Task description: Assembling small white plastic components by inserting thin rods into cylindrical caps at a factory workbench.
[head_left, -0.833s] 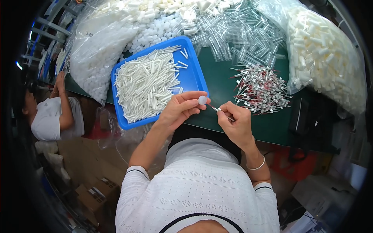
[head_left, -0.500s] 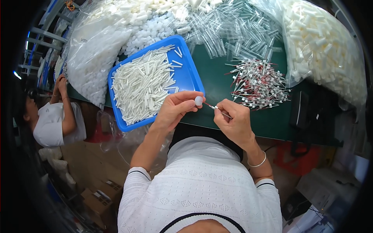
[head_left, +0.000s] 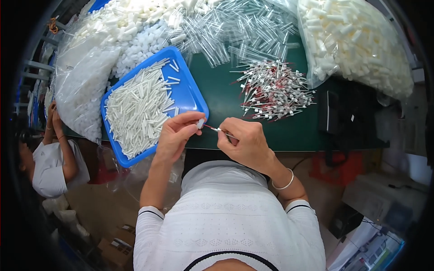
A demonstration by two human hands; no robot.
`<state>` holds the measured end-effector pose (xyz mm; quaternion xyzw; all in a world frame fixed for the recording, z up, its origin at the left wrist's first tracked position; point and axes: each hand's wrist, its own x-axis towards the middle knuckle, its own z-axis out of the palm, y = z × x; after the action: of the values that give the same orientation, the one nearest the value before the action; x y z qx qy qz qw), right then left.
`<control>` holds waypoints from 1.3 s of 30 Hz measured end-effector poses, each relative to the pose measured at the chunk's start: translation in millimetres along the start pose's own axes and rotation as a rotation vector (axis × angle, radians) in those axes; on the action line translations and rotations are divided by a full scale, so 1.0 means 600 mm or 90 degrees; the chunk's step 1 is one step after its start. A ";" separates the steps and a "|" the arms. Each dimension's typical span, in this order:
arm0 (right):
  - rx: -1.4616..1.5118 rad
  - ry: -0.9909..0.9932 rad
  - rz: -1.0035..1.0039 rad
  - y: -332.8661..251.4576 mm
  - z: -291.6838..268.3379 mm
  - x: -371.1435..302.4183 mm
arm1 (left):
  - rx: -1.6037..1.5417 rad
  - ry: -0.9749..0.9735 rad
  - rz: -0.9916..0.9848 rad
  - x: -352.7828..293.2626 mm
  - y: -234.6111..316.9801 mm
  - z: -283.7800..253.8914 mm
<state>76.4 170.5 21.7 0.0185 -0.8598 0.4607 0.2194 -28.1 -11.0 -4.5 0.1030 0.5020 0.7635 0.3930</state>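
Between the thumb and fingers of my left hand (head_left: 172,137) is a small white plastic cap (head_left: 200,123), turned side-on. My right hand (head_left: 246,142) pinches a thin rod (head_left: 211,128) with a red front part and a white collar. The rod's red end points left and meets the cap or lies just at it; I cannot tell whether it is inside. Both hands are over the table's near edge, by the near right corner of a blue tray (head_left: 202,106) full of short white sticks (head_left: 135,106). Beyond my right hand lies a pile of similar red-and-white rods (head_left: 275,90).
Clear plastic tubes (head_left: 244,27) are heaped at the back of the green table (head_left: 221,90). White caps (head_left: 142,47) lie behind the tray, beside a clear bag (head_left: 83,86). At right stand a bag of cream foam cylinders (head_left: 357,45) and a black box (head_left: 328,110). Another person (head_left: 58,158) sits at left.
My view has swung, so the table and hands appear farther left. The cap has turned from showing its round face to side-on. Both hands keep their pinches on cap and rod.
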 end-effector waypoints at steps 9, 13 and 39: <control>-0.016 0.028 0.043 0.008 0.003 -0.003 | -0.100 0.016 0.001 0.006 -0.020 0.011; 0.020 0.014 0.034 0.012 0.010 -0.003 | -0.082 0.004 -0.009 0.006 -0.026 0.009; 0.550 -0.262 0.220 0.080 0.006 0.023 | 0.474 -0.207 0.225 0.054 0.064 -0.011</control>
<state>51.6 197.4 -12.3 0.0553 -0.6065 0.7908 -0.0617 -72.4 0.1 17.5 0.4406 0.6493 0.5598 0.2662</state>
